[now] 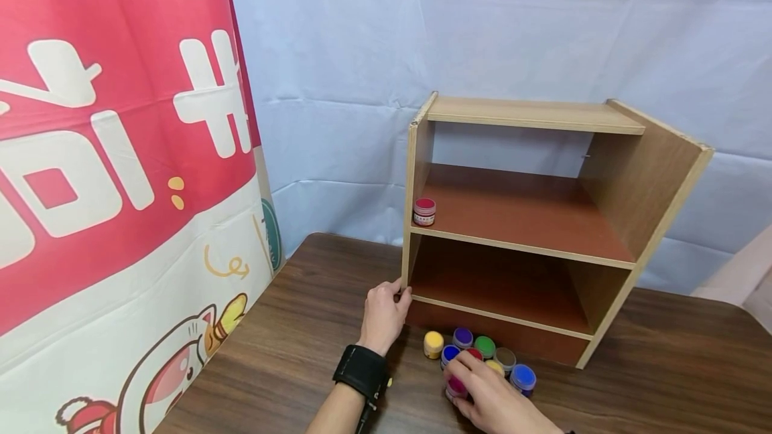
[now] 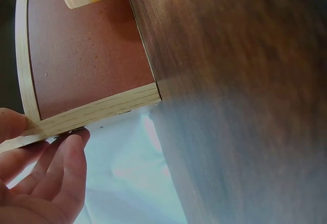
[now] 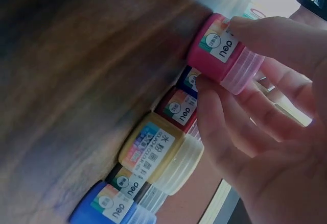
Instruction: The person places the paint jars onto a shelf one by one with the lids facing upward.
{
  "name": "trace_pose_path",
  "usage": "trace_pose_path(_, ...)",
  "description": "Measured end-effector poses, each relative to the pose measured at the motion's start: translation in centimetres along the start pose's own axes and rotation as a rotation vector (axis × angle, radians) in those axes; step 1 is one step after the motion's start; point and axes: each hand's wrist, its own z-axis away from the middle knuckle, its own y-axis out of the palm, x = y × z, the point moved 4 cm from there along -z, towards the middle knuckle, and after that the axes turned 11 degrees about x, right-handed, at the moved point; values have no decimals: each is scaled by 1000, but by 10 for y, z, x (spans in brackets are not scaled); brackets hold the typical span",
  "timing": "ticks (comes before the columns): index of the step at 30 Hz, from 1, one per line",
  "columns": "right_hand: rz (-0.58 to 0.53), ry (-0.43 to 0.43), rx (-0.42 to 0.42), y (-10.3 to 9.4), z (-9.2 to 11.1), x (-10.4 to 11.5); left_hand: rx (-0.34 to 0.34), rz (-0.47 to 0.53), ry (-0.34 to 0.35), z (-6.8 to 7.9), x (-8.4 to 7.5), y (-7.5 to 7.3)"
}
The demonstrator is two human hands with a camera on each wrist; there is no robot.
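Observation:
In the head view my left hand grips the lower front edge of the wooden shelf unit at its left side panel. The left wrist view shows the thumb on one face of that panel and the fingers on the other. My right hand holds a magenta paint jar between thumb and fingers, at the near side of a group of jars. Around it stand a blue jar, a red jar and a yellow jar. A red-pink jar sits at the left of the middle shelf.
Another yellow jar stands before the unit's base, beside a purple jar and a green jar. To the right are a dark grey jar and a brighter blue jar. A printed banner hangs left of the table.

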Motion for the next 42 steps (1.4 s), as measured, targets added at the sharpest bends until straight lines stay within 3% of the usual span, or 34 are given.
trace_pose_path(12, 17, -25, -47, 1, 0, 0, -7, -8, 2, 0, 0, 1)
trace_pose_path(26, -38, 27, 51, -1, -1, 0, -7, 6, 5, 0, 1, 1)
trace_pose_path(32, 15, 5, -32, -8, -3, 5, -7, 7, 7, 1, 1, 1)
trace_pose_path(42, -25, 27, -146, -33, -6, 10, -10, 2, 3, 0, 1, 1)
